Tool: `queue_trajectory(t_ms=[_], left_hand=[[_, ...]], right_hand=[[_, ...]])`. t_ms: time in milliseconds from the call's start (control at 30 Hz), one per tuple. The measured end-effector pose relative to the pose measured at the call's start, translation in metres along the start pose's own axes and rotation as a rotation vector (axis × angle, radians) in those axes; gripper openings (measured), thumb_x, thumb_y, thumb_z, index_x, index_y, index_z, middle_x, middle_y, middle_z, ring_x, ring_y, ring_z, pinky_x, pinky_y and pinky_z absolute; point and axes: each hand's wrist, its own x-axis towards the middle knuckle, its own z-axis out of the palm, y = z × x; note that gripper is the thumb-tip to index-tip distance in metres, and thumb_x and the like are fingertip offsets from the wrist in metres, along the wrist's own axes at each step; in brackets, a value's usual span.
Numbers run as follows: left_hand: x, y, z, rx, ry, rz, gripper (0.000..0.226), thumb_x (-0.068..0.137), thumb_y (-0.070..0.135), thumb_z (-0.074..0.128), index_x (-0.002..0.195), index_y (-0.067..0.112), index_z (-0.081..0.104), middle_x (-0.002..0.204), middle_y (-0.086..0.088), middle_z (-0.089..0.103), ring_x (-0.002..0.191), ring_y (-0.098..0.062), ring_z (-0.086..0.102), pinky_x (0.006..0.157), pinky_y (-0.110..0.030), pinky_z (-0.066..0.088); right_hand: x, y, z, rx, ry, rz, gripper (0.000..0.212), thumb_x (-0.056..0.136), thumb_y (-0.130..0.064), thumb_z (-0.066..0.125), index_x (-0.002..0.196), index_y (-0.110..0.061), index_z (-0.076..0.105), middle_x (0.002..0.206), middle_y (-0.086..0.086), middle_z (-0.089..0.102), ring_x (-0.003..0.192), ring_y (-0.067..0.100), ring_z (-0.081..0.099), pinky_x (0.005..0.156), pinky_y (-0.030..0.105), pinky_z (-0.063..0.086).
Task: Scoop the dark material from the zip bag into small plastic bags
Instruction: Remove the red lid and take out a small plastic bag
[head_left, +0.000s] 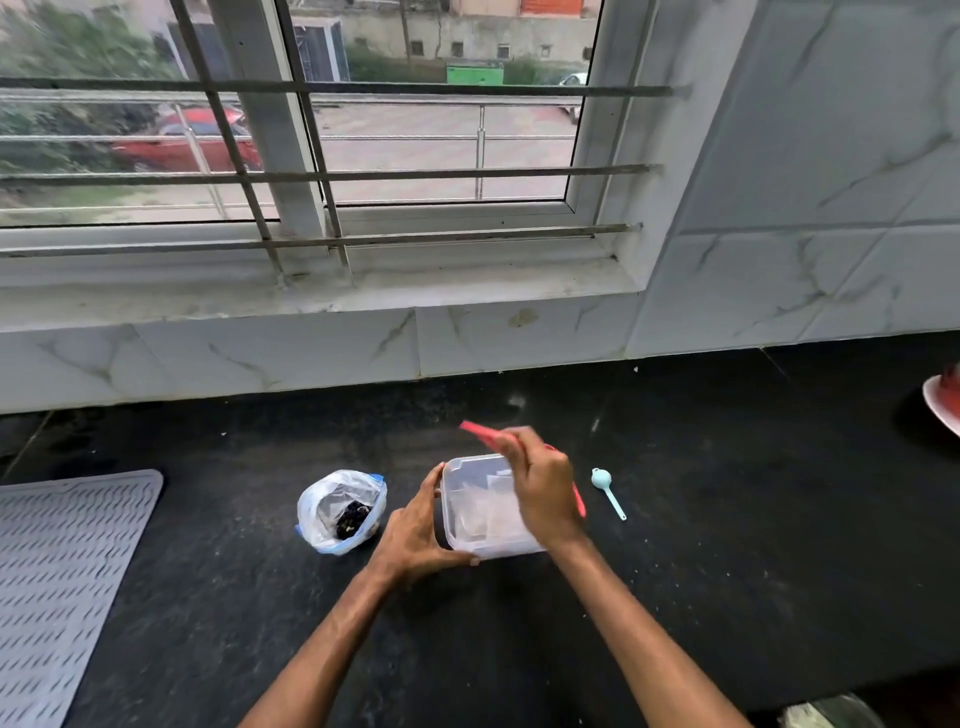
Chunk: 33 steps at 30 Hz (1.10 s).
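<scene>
Clear plastic box (460, 473) on the table (727, 530), seemingly with small bags (480, 512) inside, is gripped by the left hand (415, 530); the right hand (540, 493) holds the red lid (480, 435) above it. Just left, the open zip bag (317, 512) contains dark material (354, 517).

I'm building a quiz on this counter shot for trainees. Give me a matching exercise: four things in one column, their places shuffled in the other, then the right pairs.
Things
1. zip bag
2. blue scoop
3. red lid
4. grey mat

Places
A. at the far left of the counter
B. gripped by the right hand, raised over the clear container
C. lying just right of the clear container
D. just left of the clear container, holding dark material

Pairs: 1-D, 2-C, 3-B, 4-A
</scene>
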Motion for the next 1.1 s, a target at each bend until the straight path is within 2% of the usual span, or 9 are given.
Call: queue_trajectory(t_ms=[267, 433, 533, 633, 733, 867, 933, 1000, 1100], left_hand=[[0.000, 0.001, 0.000, -0.001, -0.030, -0.005, 0.125, 0.053, 0.054, 0.089, 0.146, 0.051, 0.006, 0.135, 0.048, 0.032, 0.128, 0.007, 0.044, 0.109, -0.031, 0.042], [0.004, 0.001, 0.003, -0.064, -0.054, -0.009, 0.144, 0.052, 0.065, 0.087, 0.154, 0.029, -0.006, 0.154, 0.032, 0.004, 0.147, 0.000, 0.016, 0.121, -0.029, 0.022], [0.009, 0.011, 0.007, -0.039, -0.048, -0.020, 0.145, 0.052, 0.068, 0.085, 0.155, 0.026, -0.008, 0.156, 0.028, 0.007, 0.148, -0.001, 0.017, 0.122, -0.030, 0.021], [0.016, 0.017, 0.012, 0.104, -0.041, -0.029, 0.143, 0.056, 0.074, 0.079, 0.155, 0.023, -0.011, 0.163, 0.015, -0.005, 0.149, -0.002, 0.005, 0.124, -0.034, 0.013], [0.023, 0.024, 0.018, 0.187, -0.036, -0.056, 0.140, 0.060, 0.077, 0.072, 0.154, 0.023, -0.016, 0.161, 0.016, -0.016, 0.149, 0.000, -0.005, 0.125, -0.038, 0.006], [0.033, 0.028, 0.018, 0.282, -0.041, -0.103, 0.136, 0.064, 0.078, 0.067, 0.153, 0.025, -0.020, 0.160, 0.016, -0.020, 0.149, -0.001, -0.008, 0.124, -0.041, -0.003], [0.037, 0.030, 0.017, 0.328, -0.043, -0.117, 0.134, 0.066, 0.077, 0.067, 0.153, 0.023, -0.020, 0.160, 0.015, -0.023, 0.148, -0.002, -0.012, 0.123, -0.040, -0.005], [0.041, 0.032, 0.018, 0.365, -0.060, -0.125, 0.133, 0.068, 0.077, 0.064, 0.152, 0.022, -0.023, 0.158, 0.013, -0.027, 0.148, -0.005, -0.019, 0.122, -0.038, -0.010], [0.048, 0.036, 0.019, 0.422, -0.098, -0.119, 0.131, 0.071, 0.078, 0.060, 0.149, 0.020, -0.028, 0.156, 0.009, -0.034, 0.145, -0.009, -0.028, 0.120, -0.038, -0.014]], right_hand=[[0.071, 0.048, -0.071, 0.240, 0.564, 0.535, 0.039, 0.099, -0.045, 0.047, 0.079, -0.013, 0.058, 0.061, -0.009, 0.049, 0.054, 0.005, 0.042, 0.055, 0.028, 0.037], [0.093, 0.111, -0.075, 0.611, 0.628, 0.940, 0.031, 0.102, -0.039, 0.045, 0.105, -0.012, 0.062, 0.085, 0.002, 0.062, 0.077, 0.017, 0.058, 0.071, 0.032, 0.049], [0.101, 0.146, -0.066, 0.799, 0.606, 1.136, 0.031, 0.103, -0.030, 0.045, 0.089, -0.009, 0.063, 0.094, 0.009, 0.067, 0.083, 0.025, 0.064, 0.087, 0.041, 0.053], [0.100, 0.165, -0.057, 0.893, 0.578, 1.263, 0.034, 0.103, -0.020, 0.041, 0.071, -0.014, 0.052, 0.077, 0.003, 0.057, 0.067, 0.019, 0.056, 0.080, 0.038, 0.051], [0.098, 0.185, -0.049, 0.850, 0.537, 1.346, 0.032, 0.100, -0.014, 0.041, 0.071, -0.014, 0.054, 0.072, 0.002, 0.056, 0.060, 0.018, 0.053, 0.054, 0.030, 0.047], [0.094, 0.208, -0.045, 0.524, 0.377, 1.320, 0.023, 0.092, -0.008, 0.045, 0.084, -0.007, 0.066, 0.070, 0.006, 0.061, 0.054, 0.020, 0.055, 0.039, 0.020, 0.042], [0.095, 0.218, -0.042, 0.139, 0.206, 1.158, 0.025, 0.096, -0.014, 0.048, 0.110, -0.002, 0.065, 0.103, 0.018, 0.068, 0.091, 0.035, 0.065, 0.076, 0.036, 0.054], [0.097, 0.228, -0.039, -0.239, 0.012, 0.812, 0.042, 0.098, -0.019, 0.051, 0.136, -0.002, 0.050, 0.140, 0.020, 0.051, 0.131, 0.036, 0.046, 0.108, 0.044, 0.036], [0.101, 0.223, -0.034, -0.406, -0.337, 0.421, 0.058, 0.101, -0.033, 0.045, 0.153, -0.016, 0.027, 0.162, 0.006, 0.018, 0.150, 0.027, 0.013, 0.117, 0.051, 0.018]])
